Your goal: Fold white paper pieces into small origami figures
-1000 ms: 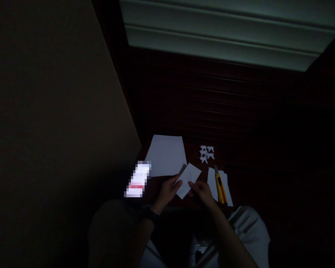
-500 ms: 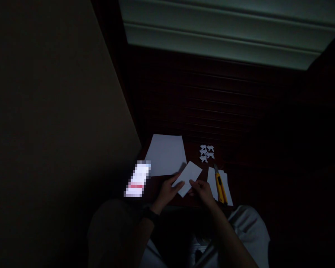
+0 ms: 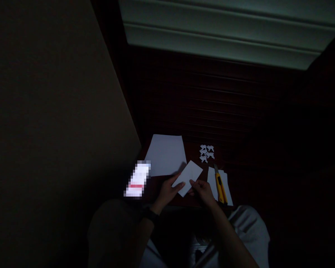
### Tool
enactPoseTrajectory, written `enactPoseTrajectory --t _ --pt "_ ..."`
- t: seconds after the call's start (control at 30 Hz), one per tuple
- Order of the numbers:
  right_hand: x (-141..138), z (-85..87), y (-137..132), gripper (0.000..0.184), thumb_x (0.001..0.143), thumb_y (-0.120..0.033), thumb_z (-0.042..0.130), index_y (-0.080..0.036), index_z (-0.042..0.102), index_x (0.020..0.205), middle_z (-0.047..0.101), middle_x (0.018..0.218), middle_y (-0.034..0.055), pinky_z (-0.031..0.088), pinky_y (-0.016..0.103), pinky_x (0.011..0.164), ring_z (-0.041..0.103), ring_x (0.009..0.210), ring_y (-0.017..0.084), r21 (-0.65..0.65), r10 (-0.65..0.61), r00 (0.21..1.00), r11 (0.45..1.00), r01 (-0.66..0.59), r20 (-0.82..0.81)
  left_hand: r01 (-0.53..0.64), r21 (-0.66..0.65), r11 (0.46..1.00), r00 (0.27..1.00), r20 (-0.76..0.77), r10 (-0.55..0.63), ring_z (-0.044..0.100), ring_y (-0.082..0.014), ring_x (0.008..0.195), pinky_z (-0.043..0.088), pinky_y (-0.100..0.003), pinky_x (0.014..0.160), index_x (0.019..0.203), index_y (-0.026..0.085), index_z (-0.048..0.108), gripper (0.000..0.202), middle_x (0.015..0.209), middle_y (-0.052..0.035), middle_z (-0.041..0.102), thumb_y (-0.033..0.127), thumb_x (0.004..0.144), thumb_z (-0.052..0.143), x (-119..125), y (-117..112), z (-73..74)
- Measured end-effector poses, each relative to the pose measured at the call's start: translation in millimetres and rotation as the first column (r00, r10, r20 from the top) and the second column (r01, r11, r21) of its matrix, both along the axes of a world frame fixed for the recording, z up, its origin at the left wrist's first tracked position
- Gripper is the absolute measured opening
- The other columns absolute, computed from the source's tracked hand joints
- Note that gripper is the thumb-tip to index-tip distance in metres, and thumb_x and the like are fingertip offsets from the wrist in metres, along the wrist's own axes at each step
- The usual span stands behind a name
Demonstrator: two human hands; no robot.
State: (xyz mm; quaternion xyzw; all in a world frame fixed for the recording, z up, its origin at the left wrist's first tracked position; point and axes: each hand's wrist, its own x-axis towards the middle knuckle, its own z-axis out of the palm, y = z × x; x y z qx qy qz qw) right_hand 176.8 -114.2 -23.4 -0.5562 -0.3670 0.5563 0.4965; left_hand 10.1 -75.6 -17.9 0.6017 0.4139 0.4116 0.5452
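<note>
A small white sheet of paper (image 3: 189, 176) is held tilted between my two hands, above the near edge of a dark table. My left hand (image 3: 169, 190) grips its left side, with the thumb on top and the fingers underneath. On the right side my right hand (image 3: 201, 189) pinches the lower edge between thumb and fingers. Behind the paper lies a larger white sheet (image 3: 166, 154), flat on the table. To the right, a yellow utility knife (image 3: 221, 188) with its blade out rests on smaller white papers (image 3: 212, 178).
Several small folded white paper pieces (image 3: 206, 153) sit in a cluster toward the back right. A lit phone (image 3: 138, 178), its screen blurred out, is at the left edge. A wall (image 3: 58, 93) rises on the left, and dark slatted panelling (image 3: 201, 96) stands behind the table.
The small sheet has shifted and turned very slightly in my hands, its upper corner moving a little to the right. Both hands keep their grip, and the other things stay put.
</note>
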Motion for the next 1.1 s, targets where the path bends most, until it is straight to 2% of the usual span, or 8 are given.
enactPoseTrajectory --t 0.37,0.57,0.87,1.1 --pt "-1 -3.0 2 0.041 0.063 -0.055 0.063 -0.014 0.057 0.064 0.067 0.061 0.0071 0.05 0.025 0.05 0.064 0.055 0.018 -0.036 0.004 0.999 0.999 -0.005 -0.037 -0.045 0.026 0.999 0.999 -0.016 0.045 0.056 -0.0224 0.1 0.043 -0.032 0.087 0.114 0.019 0.056 0.046 0.112 -0.0031 0.06 0.036 0.072 0.058 2 2 -4.3" --pt "0 -3.8 1 0.04 0.062 -0.054 0.064 -0.014 0.057 0.063 0.066 0.059 0.0065 0.049 0.027 0.05 0.064 0.055 0.019 -0.022 0.017 0.998 1.0 -0.018 -0.052 -0.004 0.078 0.997 1.0 -0.02 0.006 0.056 -0.0219 0.101 0.043 -0.032 0.087 0.116 0.02 0.054 0.044 0.114 -0.0029 0.059 0.035 0.075 0.056 -1 2 -5.7" --pt "-1 -12.0 4 0.036 0.064 -0.049 0.065 -0.015 0.054 0.063 0.066 0.062 0.0069 0.05 0.026 0.049 0.064 0.056 0.019 -0.024 -0.044 0.997 0.999 0.042 -0.064 -0.038 0.027 0.999 0.999 0.037 0.037 0.053 -0.022 0.105 0.041 -0.033 0.09 0.118 0.019 0.052 0.046 0.117 -0.0042 0.057 0.035 0.076 0.055 2 2 -12.6" --pt "-1 -9.9 3 0.036 0.063 -0.049 0.066 -0.015 0.054 0.06 0.066 0.06 0.0058 0.05 0.028 0.053 0.063 0.057 0.019 -0.005 -0.038 0.996 0.999 0.037 -0.083 -0.034 0.06 0.998 0.999 0.022 0.033 0.052 -0.0224 0.107 0.039 -0.035 0.092 0.116 0.019 0.054 0.045 0.118 -0.0037 0.057 0.034 0.075 0.057 1 3 -14.0"
